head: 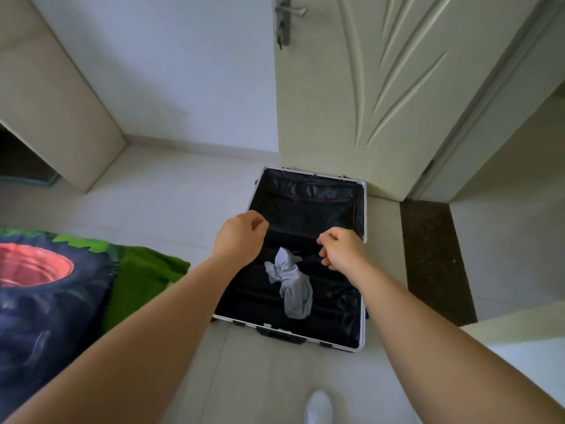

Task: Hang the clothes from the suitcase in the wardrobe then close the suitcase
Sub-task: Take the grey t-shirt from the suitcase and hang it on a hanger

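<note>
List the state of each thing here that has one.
Suitcase: open, flat on the floor.
Grey garment: crumpled, lying inside the suitcase, unheld.
Left hand: fingers curled, holding nothing.
Right hand: fingers curled, holding nothing.
Door: open.

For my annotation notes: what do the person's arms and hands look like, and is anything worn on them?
The left arm and right arm are bare as far as the view shows; no sleeves. The left hand and right hand wear no gloves; no watch, bracelet or ring is visible.
</note>
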The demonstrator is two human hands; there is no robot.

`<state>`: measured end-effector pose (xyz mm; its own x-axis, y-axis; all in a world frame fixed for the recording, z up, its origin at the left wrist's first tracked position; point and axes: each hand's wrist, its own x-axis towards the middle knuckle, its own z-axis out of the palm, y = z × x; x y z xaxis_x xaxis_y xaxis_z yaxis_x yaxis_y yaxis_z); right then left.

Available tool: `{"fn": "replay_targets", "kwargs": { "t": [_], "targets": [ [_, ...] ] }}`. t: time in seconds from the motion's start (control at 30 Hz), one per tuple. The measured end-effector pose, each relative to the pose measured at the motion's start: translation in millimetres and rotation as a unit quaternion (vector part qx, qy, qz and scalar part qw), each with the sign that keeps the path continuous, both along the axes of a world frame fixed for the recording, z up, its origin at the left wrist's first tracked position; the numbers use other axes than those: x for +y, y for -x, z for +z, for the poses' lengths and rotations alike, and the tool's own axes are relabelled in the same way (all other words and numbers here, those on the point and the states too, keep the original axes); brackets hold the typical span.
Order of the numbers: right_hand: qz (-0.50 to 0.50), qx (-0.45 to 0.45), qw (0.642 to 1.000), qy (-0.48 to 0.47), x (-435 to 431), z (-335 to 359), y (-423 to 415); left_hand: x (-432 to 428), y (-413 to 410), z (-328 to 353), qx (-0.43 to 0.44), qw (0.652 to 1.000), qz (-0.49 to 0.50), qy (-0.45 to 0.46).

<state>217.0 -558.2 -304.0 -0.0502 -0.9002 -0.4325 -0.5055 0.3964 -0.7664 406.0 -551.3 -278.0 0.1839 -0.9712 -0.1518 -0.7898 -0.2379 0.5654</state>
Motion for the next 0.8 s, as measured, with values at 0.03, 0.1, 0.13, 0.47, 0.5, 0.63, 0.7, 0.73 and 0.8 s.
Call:
{"fn": "replay_targets", "kwargs": {
  "t": [0.03, 0.1, 0.13, 0.47, 0.5, 0.63, 0.7, 0.73, 0.8],
  "targets": [
    [0.008, -0.002, 1.0, -0.003, -13.8, -16.7, -2.2, -11.6, -0.5, -14.0, 0.001, 1.0, 0.007, 0.0],
    [0.019, -0.003, 1.0, -0.024, -35.5, -53.0, -5.2, -29.6, -2.5, -43.3, 0.004, 1.0, 0.016, -0.004],
    [0.021, -0.001, 0.999, -0.036, -46.0, -74.9, -7.0, -39.4, -4.8, -61.6, 0.003, 1.0, 0.02, -0.007],
    [0.02, 0.056, 0.99, -0.125, -100.4, -339.1, -30.1, -111.8, -26.7, -294.3, 0.027, 0.998, 0.04, -0.043],
    [0.033, 0.069, 0.988, -0.135, -102.6, -368.5, -35.3, -115.1, -28.9, -322.8, 0.027, 0.998, 0.036, -0.048],
    [0.085, 0.125, 0.976, -0.156, -123.9, -462.5, -53.0, -130.0, -39.6, -419.8, 0.042, 0.996, 0.043, -0.073],
    [0.073, 0.136, 0.976, -0.156, -135.0, -497.9, -59.2, -136.4, -45.3, -457.8, 0.042, 0.995, 0.043, -0.079],
    [0.064, 0.142, 0.975, -0.158, -139.3, -516.5, -61.5, -138.7, -47.7, -474.7, 0.042, 0.995, 0.042, -0.082],
    [0.043, 0.15, 0.971, -0.178, -145.4, -547.8, -66.6, -141.0, -51.9, -502.4, 0.043, 0.994, 0.047, -0.09]
  ]
}}
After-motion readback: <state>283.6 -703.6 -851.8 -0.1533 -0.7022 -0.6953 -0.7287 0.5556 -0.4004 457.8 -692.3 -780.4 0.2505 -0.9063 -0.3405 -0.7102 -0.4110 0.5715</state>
